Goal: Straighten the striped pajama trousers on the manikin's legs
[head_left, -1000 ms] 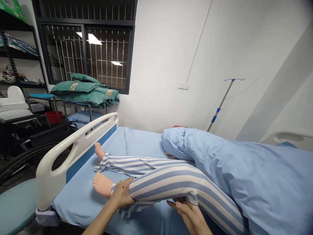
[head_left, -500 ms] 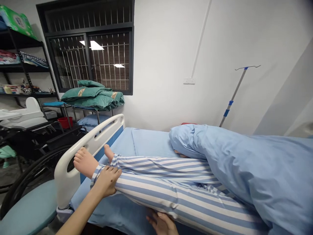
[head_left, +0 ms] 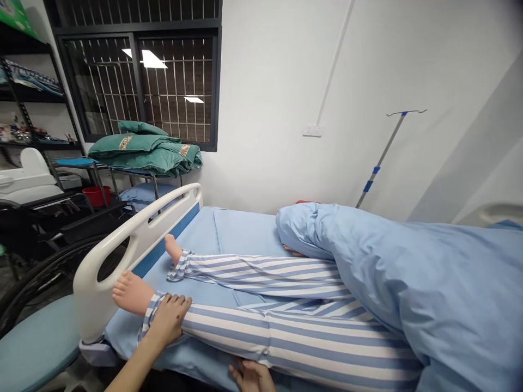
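Left grip (head_left: 170,316) clasped over the near leg (head_left: 229,326) above its foot (head_left: 133,294); right grip (head_left: 252,375) beneath the knee (head_left: 267,335), closure unclear. Long axis follows the near edge of the bed (head_left: 245,231), toes toward footboard (head_left: 139,239).

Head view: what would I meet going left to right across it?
Rounded pale-green seat, red plastic bucket, person's bare left hand, person's bare right hand, white rectangular wall socket, grey metal pole with blue bands.
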